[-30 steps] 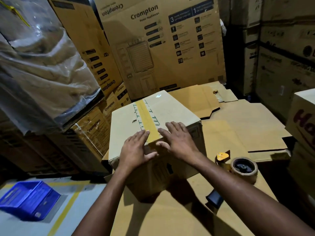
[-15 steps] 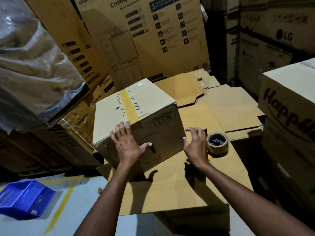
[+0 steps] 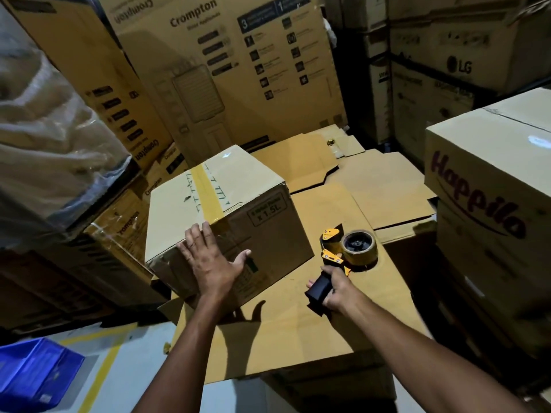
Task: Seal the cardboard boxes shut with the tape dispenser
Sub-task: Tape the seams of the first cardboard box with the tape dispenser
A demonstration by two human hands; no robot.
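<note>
Cardboard fills the head view. A closed cardboard box point(image 3: 235, 186) sits on a worktop point(image 3: 298, 338) of flattened cardboard sheets, with a strip of yellowish tape point(image 3: 205, 195) running along its top seam and a little way down the near face. A printed label point(image 3: 268, 211) on that face reads "x 1.5L".

The person's left grip point(image 3: 213, 263), a bare hand, lies flat against the box's near face. Its fingers are straight and reach the top edge, and the thumb is spread to the right.

The right grip point(image 3: 337, 289) is curled round the black handle of the tape dispenser point(image 3: 331, 254). The dispenser's yellow frame and tape roll point(image 3: 359, 245) are just right of the box, low over the worktop; contact cannot be told.

Tall Crompton cartons point(image 3: 238, 70) stand behind the box, and LG cartons point(image 3: 459, 67) are stacked at the upper right. A Happilo box point(image 3: 492, 189) is at the right. A plastic-wrapped bundle point(image 3: 44, 129) leans in at the left. A blue crate point(image 3: 32, 371) sits on the floor point(image 3: 143, 353) at the lower left, beside a yellow line point(image 3: 101, 374).
</note>
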